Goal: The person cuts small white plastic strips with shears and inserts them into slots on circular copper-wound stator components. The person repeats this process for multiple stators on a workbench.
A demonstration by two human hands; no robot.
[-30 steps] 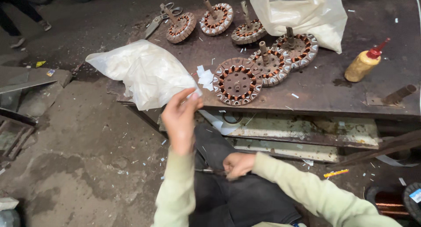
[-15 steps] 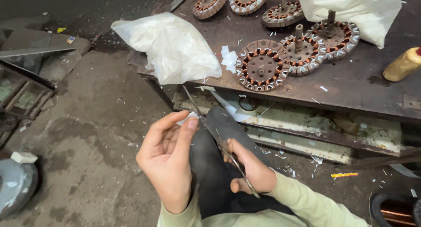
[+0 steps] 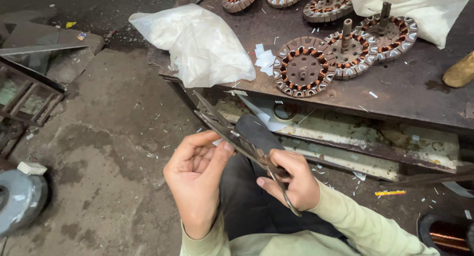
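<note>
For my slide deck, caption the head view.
Right hand works scissors against the left hand, beside a workbench of wound stators.

Dim, soft light; slight motion blur
</note>
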